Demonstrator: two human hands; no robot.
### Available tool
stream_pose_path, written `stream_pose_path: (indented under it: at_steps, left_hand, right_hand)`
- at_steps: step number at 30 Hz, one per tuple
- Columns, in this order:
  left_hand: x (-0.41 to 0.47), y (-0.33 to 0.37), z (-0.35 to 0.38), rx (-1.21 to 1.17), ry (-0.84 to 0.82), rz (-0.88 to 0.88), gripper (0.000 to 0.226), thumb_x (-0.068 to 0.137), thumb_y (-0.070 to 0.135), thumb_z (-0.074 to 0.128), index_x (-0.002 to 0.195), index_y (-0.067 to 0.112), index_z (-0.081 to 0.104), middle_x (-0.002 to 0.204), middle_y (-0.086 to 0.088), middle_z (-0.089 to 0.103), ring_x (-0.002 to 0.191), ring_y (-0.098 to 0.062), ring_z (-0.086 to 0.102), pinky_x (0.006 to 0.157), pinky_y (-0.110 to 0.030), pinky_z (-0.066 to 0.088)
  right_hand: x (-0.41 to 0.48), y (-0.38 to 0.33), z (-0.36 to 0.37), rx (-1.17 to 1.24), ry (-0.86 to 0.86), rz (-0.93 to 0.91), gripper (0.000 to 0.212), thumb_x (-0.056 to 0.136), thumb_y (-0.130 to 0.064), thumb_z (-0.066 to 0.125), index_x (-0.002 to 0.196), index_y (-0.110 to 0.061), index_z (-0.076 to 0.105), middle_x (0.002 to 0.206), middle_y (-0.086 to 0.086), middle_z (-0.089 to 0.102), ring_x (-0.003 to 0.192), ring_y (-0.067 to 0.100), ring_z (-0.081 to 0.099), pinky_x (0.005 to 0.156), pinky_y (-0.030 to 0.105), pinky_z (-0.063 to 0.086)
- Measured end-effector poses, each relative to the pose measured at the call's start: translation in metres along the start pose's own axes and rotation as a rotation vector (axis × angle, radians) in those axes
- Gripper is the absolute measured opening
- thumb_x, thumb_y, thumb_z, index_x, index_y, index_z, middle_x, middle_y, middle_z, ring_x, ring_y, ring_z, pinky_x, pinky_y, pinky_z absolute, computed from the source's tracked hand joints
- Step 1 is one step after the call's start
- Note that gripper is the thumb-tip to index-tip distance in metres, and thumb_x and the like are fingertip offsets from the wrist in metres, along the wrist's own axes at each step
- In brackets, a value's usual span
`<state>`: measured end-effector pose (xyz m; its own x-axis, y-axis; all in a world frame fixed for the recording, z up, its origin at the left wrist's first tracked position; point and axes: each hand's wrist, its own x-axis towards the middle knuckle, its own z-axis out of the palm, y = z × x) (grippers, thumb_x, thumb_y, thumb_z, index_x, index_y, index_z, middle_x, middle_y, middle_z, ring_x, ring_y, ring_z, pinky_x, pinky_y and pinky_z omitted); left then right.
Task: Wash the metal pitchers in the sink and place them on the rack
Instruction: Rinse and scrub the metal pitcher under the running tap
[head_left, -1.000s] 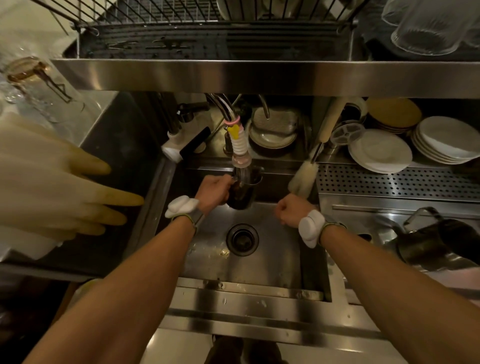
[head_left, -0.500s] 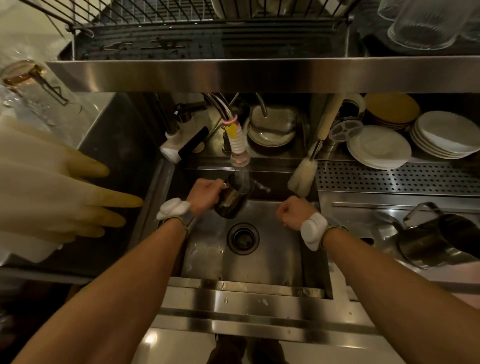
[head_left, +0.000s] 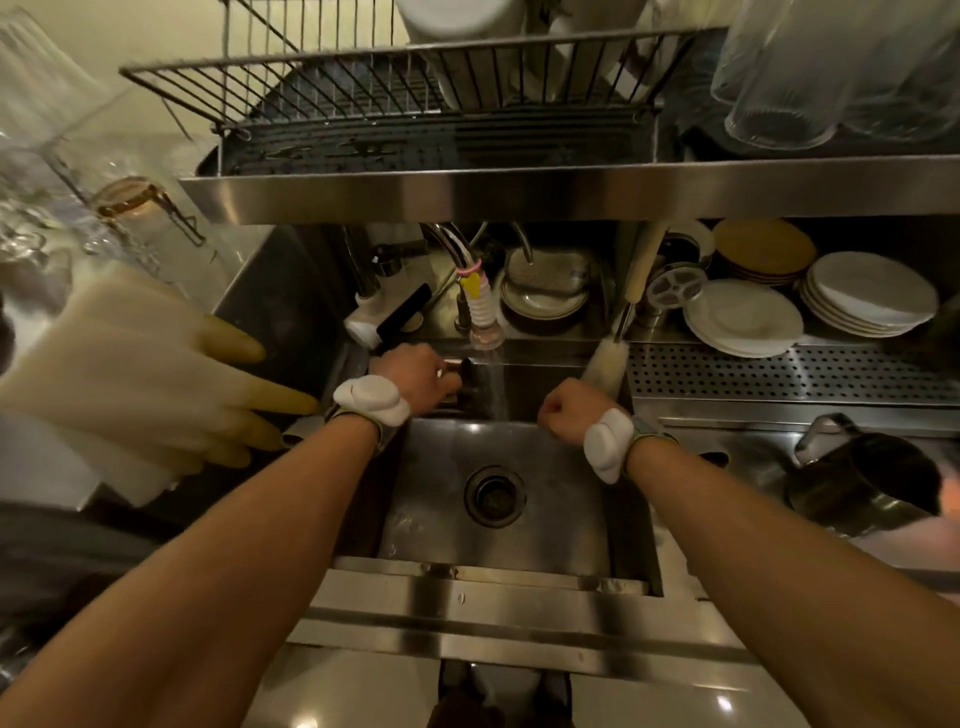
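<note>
Upper shelf (head_left: 519, 189): I see a wire rack (head_left: 363, 78) on it, glasses (head_left: 779, 93) just beside.
Back ledge (head_left: 779, 370): stacked white plates (head_left: 743, 317).
Right counter (head_left: 737, 441): I see one metal pitcher (head_left: 872, 483), tilted.

left hand (head_left: 415, 379) | carried pitcher (head_left: 466, 375) out from under the water stream (head_left: 496, 387), now just left of it

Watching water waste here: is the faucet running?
On: a water stream falls from the faucet nozzle past the pitcher the left hand grips, into the sink.
</note>
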<state>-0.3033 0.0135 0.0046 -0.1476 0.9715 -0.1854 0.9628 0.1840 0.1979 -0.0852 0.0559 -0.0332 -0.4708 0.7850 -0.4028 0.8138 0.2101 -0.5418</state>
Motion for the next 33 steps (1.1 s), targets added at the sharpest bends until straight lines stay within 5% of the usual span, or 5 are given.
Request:
stream_pose_path:
  at_steps: [9, 22, 27, 30, 33]
  left_hand:
    - [-0.015, 0.01, -0.031, 0.39, 0.061, 0.096, 0.038, 0.086, 0.046, 0.055, 0.099, 0.012, 0.065, 0.104, -0.012, 0.065, 0.1, -0.032, 0.061, 0.093, -0.044, 0.043]
    - [-0.025, 0.015, -0.04, 0.708, 0.042, 0.166, 0.034, 0.085, 0.042, 0.058, 0.1, 0.014, 0.068, 0.103, -0.01, 0.069, 0.107, -0.035, 0.06, 0.109, -0.059, 0.027]
    - [-0.009, 0.006, -0.019, 0.05, 0.011, 0.008, 0.036, 0.089, 0.038, 0.054, 0.085, 0.006, 0.069, 0.087, -0.012, 0.067, 0.087, -0.03, 0.064, 0.083, -0.038, 0.045]
    - [-0.001, 0.008, 0.011, -0.497, -0.012, -0.11, 0.04, 0.092, 0.028, 0.055, 0.058, 0.009, 0.06, 0.063, -0.009, 0.057, 0.061, -0.02, 0.052, 0.065, -0.031, 0.039]
    - [0.0, 0.023, 0.04, -0.901, 0.027, -0.205, 0.033, 0.093, 0.02, 0.053, 0.061, 0.01, 0.06, 0.058, -0.004, 0.053, 0.057, -0.014, 0.046, 0.063, -0.028, 0.038]
  right_hand:
    - [-0.004, -0.02, -0.013, -0.042, 0.083, -0.036, 0.024, 0.089, -0.018, 0.055, 0.096, -0.006, 0.074, 0.1, 0.015, 0.072, 0.092, 0.027, 0.068, 0.086, 0.038, 0.055]
    - [-0.009, -0.026, -0.018, -0.049, 0.1, -0.05, 0.018, 0.088, -0.019, 0.059, 0.092, -0.013, 0.075, 0.099, 0.011, 0.073, 0.093, 0.026, 0.068, 0.084, 0.036, 0.055]
    - [-0.008, -0.017, -0.013, -0.034, 0.074, -0.04, 0.021, 0.089, -0.018, 0.056, 0.095, -0.012, 0.074, 0.101, 0.01, 0.072, 0.094, 0.025, 0.067, 0.083, 0.034, 0.054]
    - [-0.007, 0.002, -0.005, -0.013, 0.029, -0.003, 0.021, 0.09, -0.018, 0.055, 0.095, -0.01, 0.074, 0.098, 0.01, 0.072, 0.092, 0.025, 0.066, 0.08, 0.034, 0.054]
    - [-0.008, 0.029, 0.008, 0.001, 0.006, 0.067, 0.023, 0.09, -0.018, 0.054, 0.089, -0.004, 0.073, 0.092, 0.015, 0.07, 0.089, 0.03, 0.066, 0.082, 0.041, 0.055]
